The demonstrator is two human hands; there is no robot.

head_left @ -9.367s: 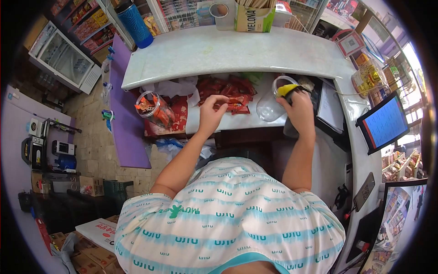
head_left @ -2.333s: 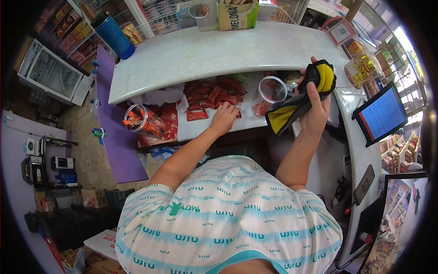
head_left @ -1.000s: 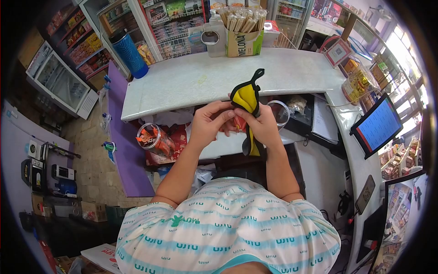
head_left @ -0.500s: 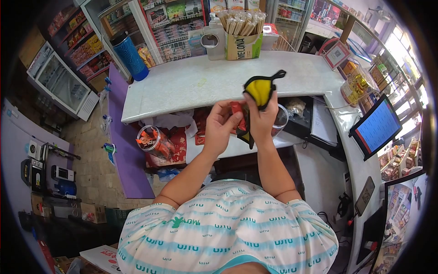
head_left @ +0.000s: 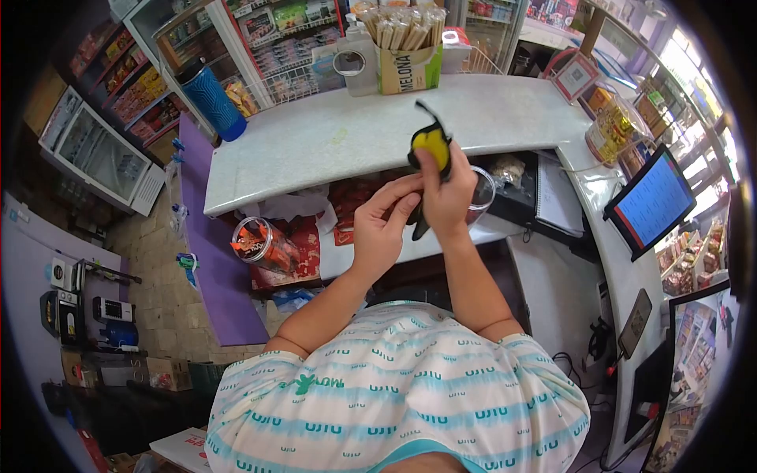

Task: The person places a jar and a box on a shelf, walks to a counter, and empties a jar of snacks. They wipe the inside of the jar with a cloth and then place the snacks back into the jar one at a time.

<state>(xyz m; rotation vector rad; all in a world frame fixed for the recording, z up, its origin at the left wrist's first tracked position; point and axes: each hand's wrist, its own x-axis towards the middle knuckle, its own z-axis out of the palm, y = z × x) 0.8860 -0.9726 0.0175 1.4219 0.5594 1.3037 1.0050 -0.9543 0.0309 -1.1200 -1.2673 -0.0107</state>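
Note:
My right hand point(head_left: 449, 189) is closed around a small yellow and black pouch point(head_left: 430, 147), thumb across its yellow face. A thin black strap sticks up from its top, and a dark part hangs below the fingers. Beside it, my left hand point(head_left: 385, 217) is pinched, fingertips meeting the right hand near the pouch's lower part; what they grip is hidden. Both hands are above the shelf under the white counter's front edge. Left of them, a clear jar point(head_left: 264, 244) of red-orange packets leans on a red mat. Another clear jar point(head_left: 482, 191) stands just behind my right hand.
On the white counter point(head_left: 315, 154) stand a blue tumbler point(head_left: 211, 101), a pump bottle point(head_left: 359, 59) and a Melona box point(head_left: 410, 67) of wrapped sticks. To the right are a notebook point(head_left: 558, 201), a tablet screen point(head_left: 650, 202) and a phone point(head_left: 635, 323). A purple panel point(head_left: 209, 236) bounds the left.
The pouch has turned and moved slightly left and down, with my right thumb now over its face. The red item at my left fingertips no longer shows. The view has shifted slightly.

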